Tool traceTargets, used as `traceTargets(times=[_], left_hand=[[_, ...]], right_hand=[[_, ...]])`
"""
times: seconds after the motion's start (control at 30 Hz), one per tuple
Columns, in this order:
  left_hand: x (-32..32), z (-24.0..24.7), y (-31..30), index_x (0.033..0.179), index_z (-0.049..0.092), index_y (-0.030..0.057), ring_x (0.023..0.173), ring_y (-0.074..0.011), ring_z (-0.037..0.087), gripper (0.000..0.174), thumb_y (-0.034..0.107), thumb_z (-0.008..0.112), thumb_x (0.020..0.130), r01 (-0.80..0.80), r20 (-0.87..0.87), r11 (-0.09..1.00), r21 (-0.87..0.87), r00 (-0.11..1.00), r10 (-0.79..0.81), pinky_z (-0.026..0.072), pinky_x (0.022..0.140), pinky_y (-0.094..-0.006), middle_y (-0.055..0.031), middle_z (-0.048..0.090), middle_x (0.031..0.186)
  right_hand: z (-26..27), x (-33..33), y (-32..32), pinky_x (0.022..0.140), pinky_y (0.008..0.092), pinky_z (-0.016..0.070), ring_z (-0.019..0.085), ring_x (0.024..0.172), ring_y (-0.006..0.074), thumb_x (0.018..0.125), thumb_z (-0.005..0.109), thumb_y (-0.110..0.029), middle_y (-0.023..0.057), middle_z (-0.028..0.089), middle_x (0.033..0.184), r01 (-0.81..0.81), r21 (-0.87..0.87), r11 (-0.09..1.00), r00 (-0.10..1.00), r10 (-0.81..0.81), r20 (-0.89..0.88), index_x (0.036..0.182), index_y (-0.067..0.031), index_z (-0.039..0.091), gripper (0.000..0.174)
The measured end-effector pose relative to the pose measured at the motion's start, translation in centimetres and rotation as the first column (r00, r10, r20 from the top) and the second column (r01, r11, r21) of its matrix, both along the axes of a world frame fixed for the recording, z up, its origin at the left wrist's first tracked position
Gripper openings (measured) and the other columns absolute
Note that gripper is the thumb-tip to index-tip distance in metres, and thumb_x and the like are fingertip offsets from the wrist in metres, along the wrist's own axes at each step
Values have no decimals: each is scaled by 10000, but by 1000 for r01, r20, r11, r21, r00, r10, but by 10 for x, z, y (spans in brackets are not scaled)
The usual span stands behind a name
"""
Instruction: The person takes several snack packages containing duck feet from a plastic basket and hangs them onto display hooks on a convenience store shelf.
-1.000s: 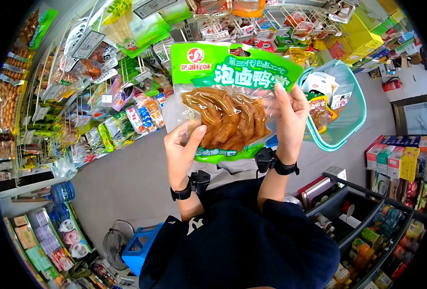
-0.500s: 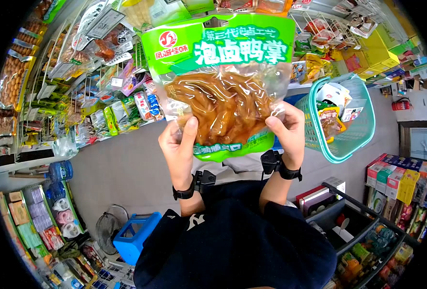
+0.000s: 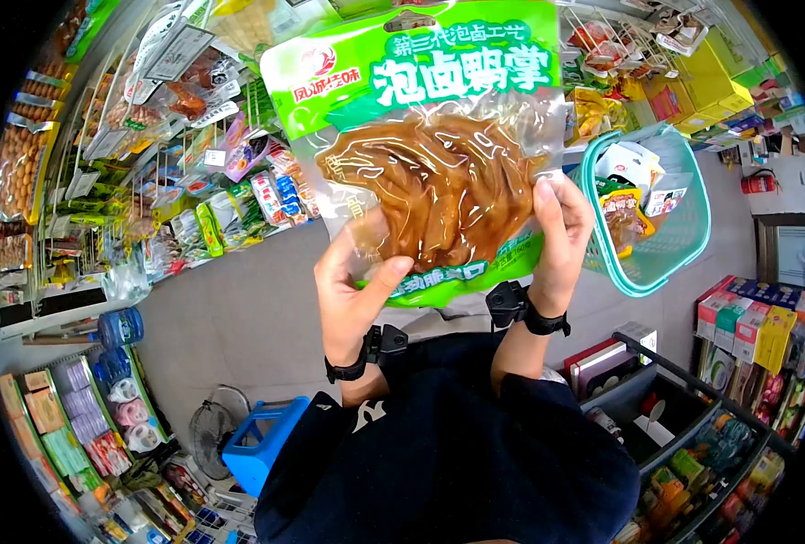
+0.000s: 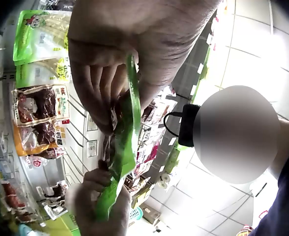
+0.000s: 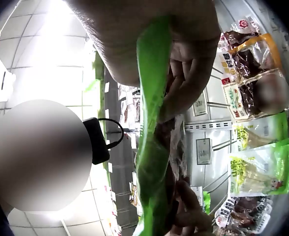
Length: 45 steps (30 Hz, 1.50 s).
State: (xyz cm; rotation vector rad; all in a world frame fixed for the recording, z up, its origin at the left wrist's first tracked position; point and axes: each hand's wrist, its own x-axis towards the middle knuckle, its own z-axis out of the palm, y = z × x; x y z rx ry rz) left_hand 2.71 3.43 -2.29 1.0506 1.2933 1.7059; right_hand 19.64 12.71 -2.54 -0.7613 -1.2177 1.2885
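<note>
A green-topped, clear-fronted bag of duck feet (image 3: 439, 186) is held up in front of the chest, its printed face toward the head camera. Brown duck feet show through the plastic. My left hand (image 3: 352, 295) grips the lower left edge, thumb on the front and fingers behind. At the lower right edge my right hand (image 3: 561, 240) pinches the bag the same way. Seen edge-on in the left wrist view, the bag (image 4: 127, 132) runs between both hands. In the right wrist view its green edge (image 5: 152, 128) passes under the right hand (image 5: 183, 54).
To the right stands a turquoise basket (image 3: 647, 263) with several packs in it. Shelves of hanging snack packs (image 3: 212, 227) line the left and back. A blue stool (image 3: 262, 444) and a fan (image 3: 216, 431) are behind at lower left; dark shelving (image 3: 629, 390) is at lower right.
The bag has risen and come closer to the head camera. My right hand has slid from its upper right corner to the lower right edge; the left thumb now lies slightly further in.
</note>
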Motion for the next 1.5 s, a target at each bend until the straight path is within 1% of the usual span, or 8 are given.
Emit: traceTargets(times=[0.13,0.2,0.43,0.53,0.6,0.77,1.03,1.5], left_hand=[[3,4,2,1150,432,-69,933,-148,535,496,2,656,712,79,19,997,-1,997,-79,416,815,-268,-115,570,1011],[4,3,2,1175,407,-67,957,-169,534,529,-34,646,704,59,69,998,0,996,-59,415,822,-278,-137,555,1048],[2,-2,1,1179,399,-70,963,-189,536,511,-34,620,720,-19,52,997,74,999,15,402,840,-291,-153,542,1069],[0,-3,-1,1181,396,-68,968,-194,532,507,-25,612,724,7,58,997,75,998,-12,394,846,-292,-152,541,1071],[0,-3,-1,1182,397,-62,970,-195,532,505,-19,610,726,-2,70,998,69,998,-3,393,845,-290,-152,540,1071],[0,-7,-2,1184,397,-56,963,-195,536,508,-20,609,724,-3,78,996,84,997,-3,393,843,-292,-158,542,1066],[-1,-4,-4,1178,402,-57,967,-186,530,508,-11,618,721,-13,46,999,48,999,11,385,849,-283,-156,547,1053],[-1,0,-2,1164,416,-75,955,-180,534,491,-8,619,721,-68,-57,997,30,996,69,390,847,-284,-148,551,1043]], right_hand=[[7,-4,-2,537,149,353,425,609,7,850,517,-127,-31,502,681,38,-84,996,997,-44,-62,832,34,554,166],[1,-1,-1,552,141,339,420,619,7,859,503,-135,-37,504,693,30,13,999,999,-30,-33,848,28,560,174],[13,0,-8,580,143,315,406,641,6,857,497,-149,-43,509,710,50,-44,998,999,-51,-5,844,31,554,189],[20,3,-10,580,154,330,419,638,17,834,509,-118,-29,521,716,53,26,998,998,-54,35,846,42,546,165],[18,13,-9,581,162,344,438,639,31,808,518,-80,-9,535,721,-129,46,991,991,127,48,858,50,544,142],[18,12,-11,577,174,375,487,647,41,781,536,-40,20,571,734,-115,67,991,993,115,8,882,54,545,139],[15,11,-12,623,188,420,552,695,60,788,537,-43,47,607,746,-93,97,991,989,80,124,899,52,549,147],[19,10,-16,583,189,442,613,649,99,789,545,-40,95,638,714,-35,103,994,945,-1,327,895,60,570,148]])
